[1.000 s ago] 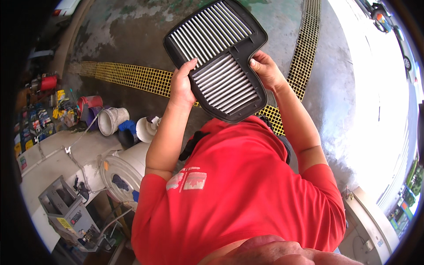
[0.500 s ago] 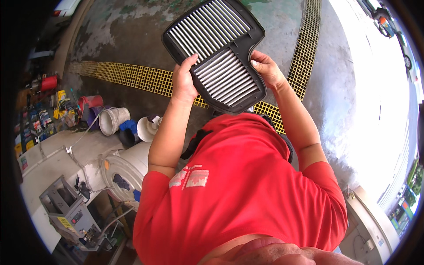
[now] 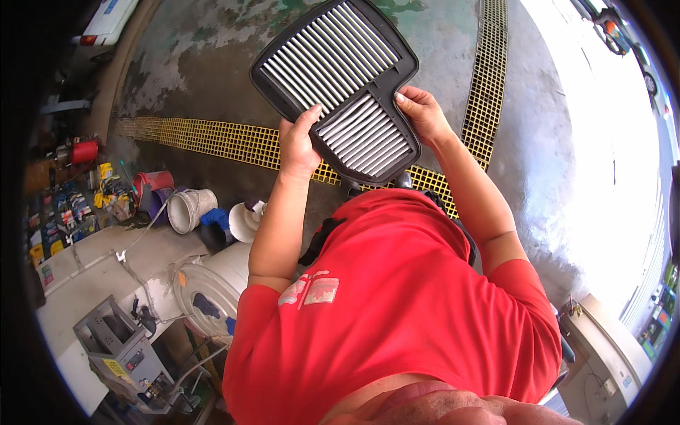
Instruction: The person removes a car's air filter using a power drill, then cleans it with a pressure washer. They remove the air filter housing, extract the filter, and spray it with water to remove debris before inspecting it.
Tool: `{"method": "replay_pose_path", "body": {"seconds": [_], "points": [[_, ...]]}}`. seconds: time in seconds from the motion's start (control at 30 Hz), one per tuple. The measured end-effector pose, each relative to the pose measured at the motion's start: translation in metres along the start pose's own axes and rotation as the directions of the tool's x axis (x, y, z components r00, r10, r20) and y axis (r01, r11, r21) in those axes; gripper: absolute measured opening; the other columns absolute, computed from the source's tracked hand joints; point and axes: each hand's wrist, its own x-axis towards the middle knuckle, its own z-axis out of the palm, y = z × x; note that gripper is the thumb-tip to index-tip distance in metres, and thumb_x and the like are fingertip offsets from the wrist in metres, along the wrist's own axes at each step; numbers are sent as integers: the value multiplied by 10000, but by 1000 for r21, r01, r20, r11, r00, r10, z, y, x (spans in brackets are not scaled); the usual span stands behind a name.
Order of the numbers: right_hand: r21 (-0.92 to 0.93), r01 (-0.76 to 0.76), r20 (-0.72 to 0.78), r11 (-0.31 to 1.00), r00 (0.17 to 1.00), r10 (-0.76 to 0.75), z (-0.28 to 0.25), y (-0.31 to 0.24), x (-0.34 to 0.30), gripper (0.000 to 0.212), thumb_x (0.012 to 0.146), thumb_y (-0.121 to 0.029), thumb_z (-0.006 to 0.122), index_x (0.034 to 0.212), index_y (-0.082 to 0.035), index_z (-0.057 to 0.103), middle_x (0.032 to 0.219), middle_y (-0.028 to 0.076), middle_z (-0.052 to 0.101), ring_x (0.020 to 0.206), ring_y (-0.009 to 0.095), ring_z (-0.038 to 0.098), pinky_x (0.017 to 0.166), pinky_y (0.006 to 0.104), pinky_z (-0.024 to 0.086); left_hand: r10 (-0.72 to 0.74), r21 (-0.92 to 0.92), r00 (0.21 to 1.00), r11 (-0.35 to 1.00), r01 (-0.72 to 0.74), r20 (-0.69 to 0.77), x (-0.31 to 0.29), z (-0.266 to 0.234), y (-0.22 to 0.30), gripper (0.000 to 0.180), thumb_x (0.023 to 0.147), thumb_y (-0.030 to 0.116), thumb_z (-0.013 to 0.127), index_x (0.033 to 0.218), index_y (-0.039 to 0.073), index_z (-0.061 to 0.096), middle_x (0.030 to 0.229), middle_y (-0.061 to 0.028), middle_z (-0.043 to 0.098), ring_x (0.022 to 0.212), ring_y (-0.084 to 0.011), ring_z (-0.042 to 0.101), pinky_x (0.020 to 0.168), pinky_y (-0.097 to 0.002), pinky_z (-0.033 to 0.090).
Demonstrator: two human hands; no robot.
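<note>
Held out in front of me is an air filter (image 3: 333, 57), a black-framed panel with two blocks of pale grey pleats. Its lower part is narrower than its upper part, and the pleated face is turned up toward me. My left hand (image 3: 300, 144) grips the left edge, the thumb lying over the frame by the pleats. On the other side my right hand (image 3: 423, 115) pinches the frame at the inward notch, thumb on top. The fingers of both hands are partly hidden beneath the filter.
Yellow grating (image 3: 227, 144) crosses the wet concrete floor, and another strip (image 3: 487, 78) runs away at the right. Buckets (image 3: 190, 210), a large white barrel (image 3: 212, 290) and a grey metal machine (image 3: 124, 347) stand at the left. A white vehicle (image 3: 110, 21) shows far left.
The filter has shifted slightly left in the picture, still held by both hands. The view has shifted a little, so the floor items at the left sit lower and further right.
</note>
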Motion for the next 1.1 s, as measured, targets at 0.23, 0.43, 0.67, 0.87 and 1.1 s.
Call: {"method": "replay_pose_path", "body": {"seconds": [0.23, 0.43, 0.67, 0.87, 1.1], "points": [[-556, -114, -287, 823, 956, -62, 20, 0, -3, 289, 974, -215, 599, 1088, 42, 670, 865, 54, 698, 771, 94, 635, 704, 253, 534, 53, -2, 991, 999, -53, -127, -3, -7, -18, 423, 902, 65, 570, 1309, -24, 493, 1220, -122, 598, 1085, -233, 600, 952, -367, 489], [-881, 48, -79, 470, 966, -247, 43, -6, -20, 349, 987, -292, 497, 998, 31, 627, 857, 271, 644, 833, 409, 648, 749, 435, 494, 81, 43, 993, 996, -77, -84, -3, -14, -22, 453, 898, 56, 567, 1331, -32, 468, 1242, -139, 581, 1093, -239, 599, 957, -363, 493], [-921, 53, -30, 385, 978, -205, 31, 22, -17, 680, 904, -507, 582, 1173, 110, 492, 1049, 352, 593, 1070, 474, 572, 904, 476, 461, 280, 395, 958, 875, -279, 57, -2, -1, -23, 482, 869, -12, 600, 1327, -50, 455, 1258, -117, 559, 1095, -183, 571, 963, -317, 456], [-981, -3, -44, 193, 977, -211, 49, 16, -26, 1118, 651, -554, 821, 1367, 137, 312, 1276, 350, 506, 1218, 430, 515, 1017, 438, 431, 215, 159, 974, 966, -202, -68, 1, -11, -33, 487, 874, -3, 587, 1337, -42, 439, 1268, -124, 550, 1110, -205, 569, 978, -337, 453], [-851, 62, -41, 522, 982, -182, 21, 10, -12, 716, 904, -380, 655, 1364, 110, 409, 1189, 303, 609, 1131, 356, 612, 943, 401, 484, 66, 31, 989, 998, -63, -129, 10, -21, -28, 466, 865, 7, 582, 1317, -29, 476, 1241, -117, 571, 1099, -211, 580, 966, -347, 472]]}}
